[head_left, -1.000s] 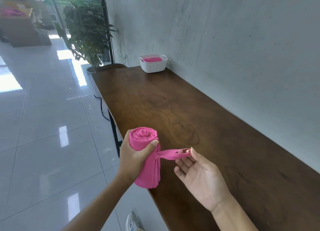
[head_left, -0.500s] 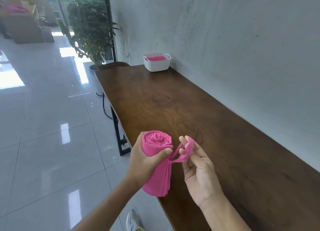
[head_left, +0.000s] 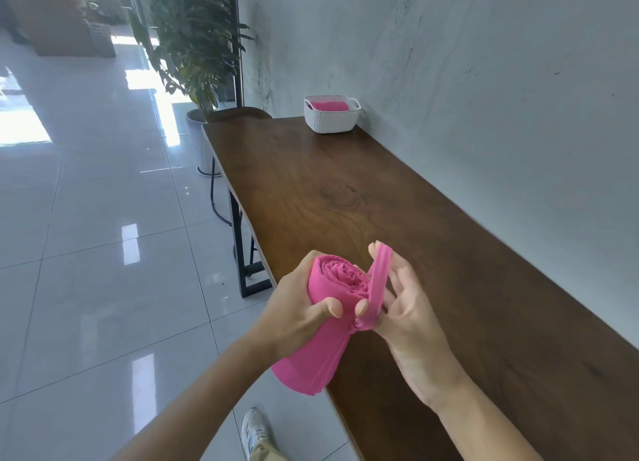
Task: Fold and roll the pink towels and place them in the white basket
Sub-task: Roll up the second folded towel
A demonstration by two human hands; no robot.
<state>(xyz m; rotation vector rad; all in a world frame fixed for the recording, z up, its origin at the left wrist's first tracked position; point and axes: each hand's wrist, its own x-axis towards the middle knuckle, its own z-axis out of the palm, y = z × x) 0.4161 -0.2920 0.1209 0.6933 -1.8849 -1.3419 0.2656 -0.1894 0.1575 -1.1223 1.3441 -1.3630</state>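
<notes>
The upright towel roll (head_left: 320, 355) is gripped by the left hand (head_left: 294, 308); its tail (head_left: 378, 277) is pinched just right by the right hand (head_left: 411, 317).

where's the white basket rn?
Head view, upper centre: the basket sits at the far end of the table, close to the wall, a pink towel inside it, right of the plant.

Pink towel roll (head_left: 311, 360) in left hand (head_left: 294, 308), strip (head_left: 378, 274) over right hand (head_left: 411, 315)
</notes>
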